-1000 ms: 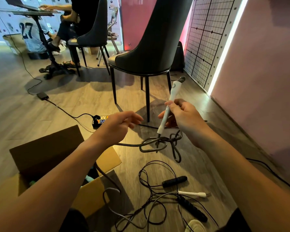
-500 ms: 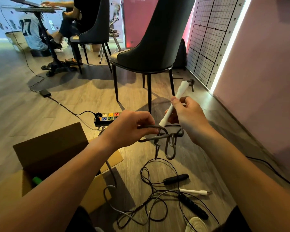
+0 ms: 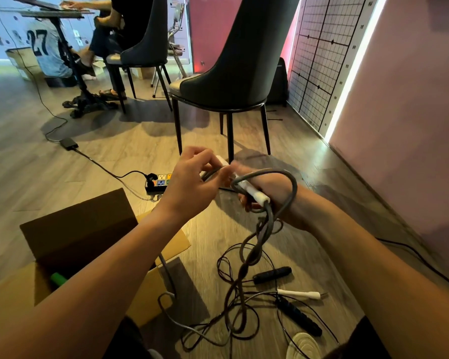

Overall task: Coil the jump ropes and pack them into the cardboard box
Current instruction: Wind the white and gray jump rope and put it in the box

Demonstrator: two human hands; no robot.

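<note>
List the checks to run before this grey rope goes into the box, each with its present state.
1. Right hand grips the held white handle: ok.
2. Left hand hold on the grey rope: cannot tell, blurred.
3. Grey rope fully coiled: not ok, its tail trails to the floor.
4. Tail clear of the black jump rope on the floor: cannot tell.
5. Cardboard box open: ok.

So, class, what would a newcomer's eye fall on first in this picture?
At centre, the left hand pinches a grey jump rope while the right hand grips its white handle, rope looped round that hand. Below them a tangle of ropes and handles lies on the wooden floor, and an open cardboard box sits at lower left.
</note>
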